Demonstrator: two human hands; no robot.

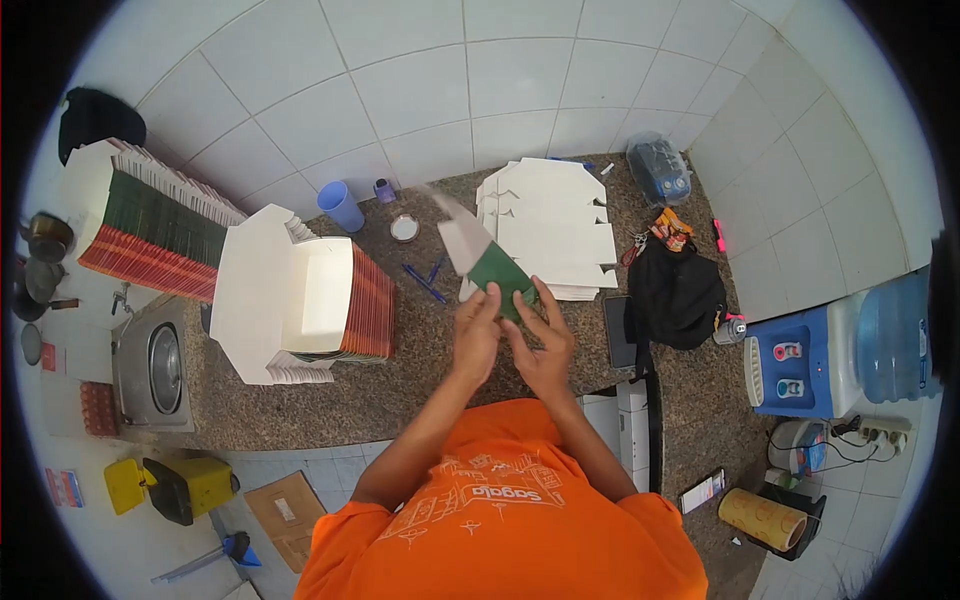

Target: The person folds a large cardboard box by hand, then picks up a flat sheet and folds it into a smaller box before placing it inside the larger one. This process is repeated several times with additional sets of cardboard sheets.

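A partly folded carton (500,270), green on one panel and whitish on its flaps, is held up between my two hands above the counter. My left hand (477,338) closes on its near left edge. My right hand (543,345) grips the near right edge, with thumb and fingers on the green panel. The carton's far flap is smeared by motion. Just beyond it lies a stack of flat white carton blanks (560,225) with notched edges. To the left stands a nested stack of folded cartons (368,305), red and green outside and white inside.
Another long row of nested cartons (150,235) extends to the far left, near the sink (185,405). A blue cup (340,207), blue pens (425,283) and a round white item (404,229) rest on the counter (420,350). On the right are a black bag (685,300) and a water dispenser (815,350).
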